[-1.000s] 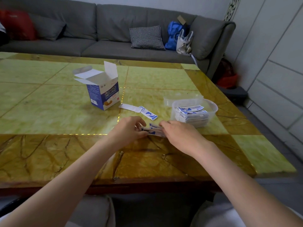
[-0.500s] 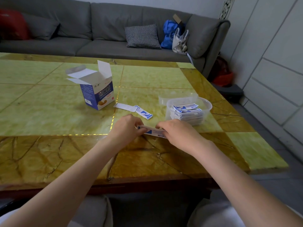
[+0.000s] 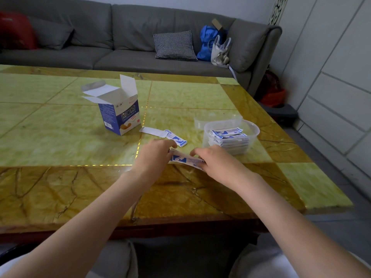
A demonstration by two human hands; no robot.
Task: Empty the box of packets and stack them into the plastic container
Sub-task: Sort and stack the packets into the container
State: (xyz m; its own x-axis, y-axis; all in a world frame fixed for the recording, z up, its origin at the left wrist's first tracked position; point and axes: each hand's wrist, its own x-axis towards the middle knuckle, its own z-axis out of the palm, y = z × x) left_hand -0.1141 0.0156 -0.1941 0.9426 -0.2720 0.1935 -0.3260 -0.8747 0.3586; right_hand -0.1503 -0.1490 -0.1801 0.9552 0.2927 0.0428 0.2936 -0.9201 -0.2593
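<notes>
While both hands work low over the table (image 3: pixel 60 187), here is how things lie:

left hand (image 3: pixel 153 155): fingers curled, pinching the left end of a small bunch of packets (image 3: pixel 185 159).
right hand (image 3: pixel 215 161): fingers curled over the right end of the same bunch, holding it.
packets in grip: span the gap between the two hands, blue-and-white face up, at or just above the tabletop; cannot tell if they touch it.
loose packets (image 3: pixel 176 139): flat on the table just beyond the left hand, apart from the held bunch; a white strip (image 3: pixel 153 131) lies at their far-left end.
plastic container (image 3: pixel 252 125): just beyond the right hand, holding a stack of packets (image 3: pixel 228 138); near the grip, not touching.
lid (image 3: pixel 216 119): clear, behind the container.
box (image 3: pixel 120 115): upright, flaps open, beyond and left of the left hand, well apart from the grip.
</notes>
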